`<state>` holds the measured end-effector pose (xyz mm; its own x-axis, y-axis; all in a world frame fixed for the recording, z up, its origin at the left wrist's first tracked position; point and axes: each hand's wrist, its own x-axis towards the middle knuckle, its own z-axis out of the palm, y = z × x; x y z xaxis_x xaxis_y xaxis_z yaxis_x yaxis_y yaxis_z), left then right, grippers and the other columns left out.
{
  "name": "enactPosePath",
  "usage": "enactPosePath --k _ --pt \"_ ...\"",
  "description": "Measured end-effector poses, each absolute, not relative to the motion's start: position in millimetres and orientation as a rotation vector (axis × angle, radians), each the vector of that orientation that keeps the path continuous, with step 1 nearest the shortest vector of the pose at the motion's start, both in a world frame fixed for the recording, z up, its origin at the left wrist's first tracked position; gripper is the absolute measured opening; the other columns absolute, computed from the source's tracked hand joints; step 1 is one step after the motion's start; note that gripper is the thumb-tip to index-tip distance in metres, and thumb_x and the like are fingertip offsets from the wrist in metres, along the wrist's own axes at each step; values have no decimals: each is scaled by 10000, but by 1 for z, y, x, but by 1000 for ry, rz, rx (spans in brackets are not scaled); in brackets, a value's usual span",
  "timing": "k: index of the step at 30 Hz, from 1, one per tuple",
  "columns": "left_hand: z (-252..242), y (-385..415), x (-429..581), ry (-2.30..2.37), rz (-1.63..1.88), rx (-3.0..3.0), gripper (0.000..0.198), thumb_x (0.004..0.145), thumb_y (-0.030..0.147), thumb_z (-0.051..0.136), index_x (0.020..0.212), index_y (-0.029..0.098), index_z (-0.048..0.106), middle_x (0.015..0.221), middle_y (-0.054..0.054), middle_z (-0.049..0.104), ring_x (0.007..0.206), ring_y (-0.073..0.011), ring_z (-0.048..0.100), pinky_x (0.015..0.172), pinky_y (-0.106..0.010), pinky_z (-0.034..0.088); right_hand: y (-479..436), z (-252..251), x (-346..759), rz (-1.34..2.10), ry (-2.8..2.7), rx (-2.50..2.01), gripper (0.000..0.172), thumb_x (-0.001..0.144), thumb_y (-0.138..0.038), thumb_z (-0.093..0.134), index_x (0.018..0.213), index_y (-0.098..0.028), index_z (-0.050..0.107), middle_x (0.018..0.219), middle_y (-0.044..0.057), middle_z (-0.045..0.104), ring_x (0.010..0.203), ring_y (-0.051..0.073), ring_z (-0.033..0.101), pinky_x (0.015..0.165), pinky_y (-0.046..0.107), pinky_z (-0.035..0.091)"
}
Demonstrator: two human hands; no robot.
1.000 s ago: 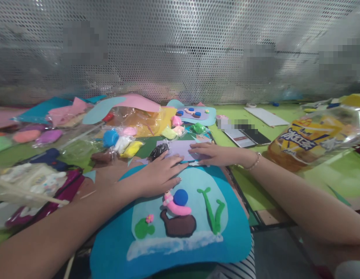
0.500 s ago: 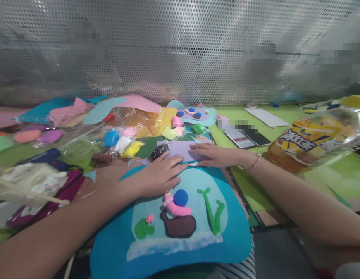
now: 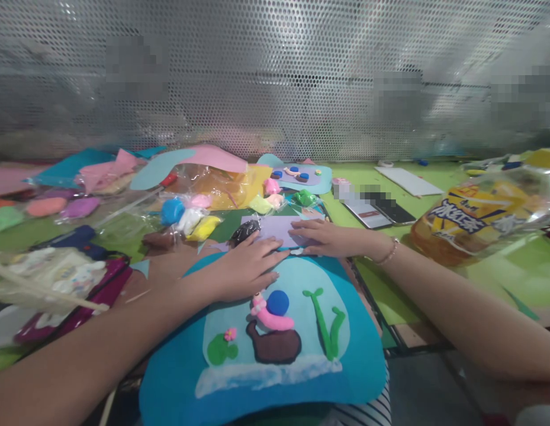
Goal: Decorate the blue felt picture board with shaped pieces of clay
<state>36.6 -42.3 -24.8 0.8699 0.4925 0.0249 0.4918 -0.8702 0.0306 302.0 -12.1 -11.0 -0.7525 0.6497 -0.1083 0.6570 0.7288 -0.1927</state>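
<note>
My left hand lies with its fingers spread over the top edge of a blue foam sheet that carries a clay picture. On the picture are a pink snail with a blue shell, a brown clay shape, green plants, a green clay piece with a pink flower and a white-blue strip. My right hand rests flat, fingers stretched, on a lilac sheet beyond it. A bag of black clay sits by my left fingers. Whatever lies beneath both palms is hidden.
Bags of coloured clay and foam sheets crowd the left and back. A smaller clay picture lies behind. Phones, a white board and a lying iced-tea bottle are on the right. A perforated metal panel stands behind the table.
Both hands stay in the same place on the sheets. The whole view has shifted very slightly; nothing has been picked up or let go.
</note>
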Motion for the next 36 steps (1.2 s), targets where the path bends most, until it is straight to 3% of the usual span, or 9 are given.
enactPosePath --k 15,36 --pt "-26 -41 37 797 64 3032 468 966 382 287 1399 221 356 1470 -86 355 1350 -219 312 1131 -440 104 -10 -16 304 -347 2935 1095 576 931 -509 354 1431 -225 339 1488 113 311 1345 275 322 1082 474 283" --pt "-20 -42 39 826 12 2987 477 965 390 292 1407 219 348 1469 -93 357 1348 -219 322 1135 -456 116 -6 -22 305 -262 3004 1037 569 931 -487 375 1413 -183 368 1470 152 329 1335 295 337 1075 488 297"
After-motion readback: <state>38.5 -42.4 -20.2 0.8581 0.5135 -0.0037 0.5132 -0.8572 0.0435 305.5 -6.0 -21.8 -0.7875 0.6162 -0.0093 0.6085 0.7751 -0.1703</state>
